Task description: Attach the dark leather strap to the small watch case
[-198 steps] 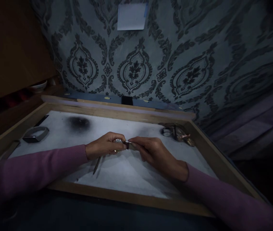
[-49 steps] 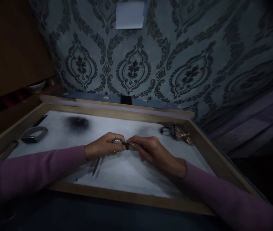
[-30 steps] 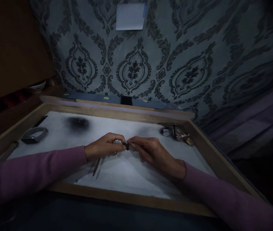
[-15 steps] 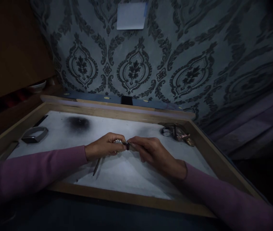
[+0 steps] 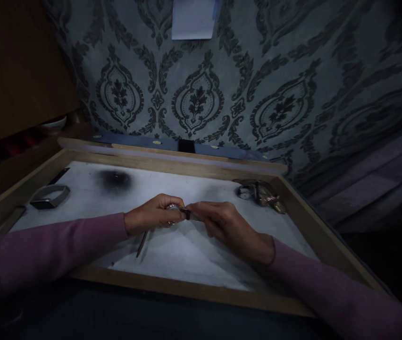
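Note:
My left hand (image 5: 153, 215) is closed around a wristwatch (image 5: 173, 207) with a round, shiny case, partly covered by the fingers. A short dark strap piece (image 5: 188, 214) sticks out from the watch toward the right. My right hand (image 5: 227, 225) pinches at the strap's end, its fingertips almost meeting the left ones. Whether it also holds a small tool is hidden. Beneath the left hand, a thin brownish strip (image 5: 141, 244) slants down toward the white sheet; I cannot tell if it joins the watch.
A wooden-rimmed tray (image 5: 190, 289) lined with a white sheet (image 5: 201, 264) surrounds the work. At its left lies a grey metal watch band (image 5: 50, 196); several watches (image 5: 263, 193) are heaped at the right back corner. Dark smudge (image 5: 115, 181) at back left. Patterned wall behind.
Both hands stay at the watch in nearly the same pose. The view has shifted very slightly.

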### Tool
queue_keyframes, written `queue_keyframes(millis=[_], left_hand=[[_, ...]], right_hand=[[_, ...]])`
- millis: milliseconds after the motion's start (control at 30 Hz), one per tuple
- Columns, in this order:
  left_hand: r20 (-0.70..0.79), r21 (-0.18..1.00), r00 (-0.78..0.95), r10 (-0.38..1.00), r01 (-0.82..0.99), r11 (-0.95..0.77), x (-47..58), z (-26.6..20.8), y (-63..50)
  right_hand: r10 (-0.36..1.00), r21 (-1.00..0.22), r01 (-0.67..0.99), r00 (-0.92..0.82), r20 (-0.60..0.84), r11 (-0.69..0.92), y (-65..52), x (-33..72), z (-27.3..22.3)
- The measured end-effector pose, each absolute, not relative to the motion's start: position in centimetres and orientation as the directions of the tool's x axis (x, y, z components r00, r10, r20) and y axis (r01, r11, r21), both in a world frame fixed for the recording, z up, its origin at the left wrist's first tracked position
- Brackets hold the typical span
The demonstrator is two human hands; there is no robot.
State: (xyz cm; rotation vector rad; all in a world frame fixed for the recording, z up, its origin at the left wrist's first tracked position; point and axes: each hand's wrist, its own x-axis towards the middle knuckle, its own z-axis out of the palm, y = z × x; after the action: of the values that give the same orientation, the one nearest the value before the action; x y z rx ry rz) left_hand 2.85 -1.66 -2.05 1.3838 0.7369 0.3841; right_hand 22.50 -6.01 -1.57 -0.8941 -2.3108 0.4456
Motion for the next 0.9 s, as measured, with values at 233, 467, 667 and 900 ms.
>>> queue_keyframes(millis=[233, 467, 667, 900], left_hand=[[-0.248, 0.968, 0.715, 0.653, 0.203, 0.146, 2.86, -1.96, -1.64], [-0.251, 0.967, 0.708, 0.66, 0.213, 0.14, 2.84, -2.26, -1.76], [-0.229, 0.972, 0.718, 0.658, 0.203, 0.118, 2.95, -2.37, -1.85], [-0.182, 0.982, 0.735, 0.654, 0.172, 0.08, 2.99, -2.34, -1.85]], right_hand=[[0.681, -0.47, 0.5, -0.609, 0.406, 0.727, -5.94, 22.58, -1.68], [0.68, -0.465, 0.505, -0.621, 0.389, 0.728, -5.96, 22.6, -1.65], [0.685, -0.421, 0.546, -0.637, 0.353, 0.725, -5.84, 22.71, -1.88], [0.722, -0.408, 0.6, -0.617, 0.313, 0.689, -5.95, 22.53, -1.86]])
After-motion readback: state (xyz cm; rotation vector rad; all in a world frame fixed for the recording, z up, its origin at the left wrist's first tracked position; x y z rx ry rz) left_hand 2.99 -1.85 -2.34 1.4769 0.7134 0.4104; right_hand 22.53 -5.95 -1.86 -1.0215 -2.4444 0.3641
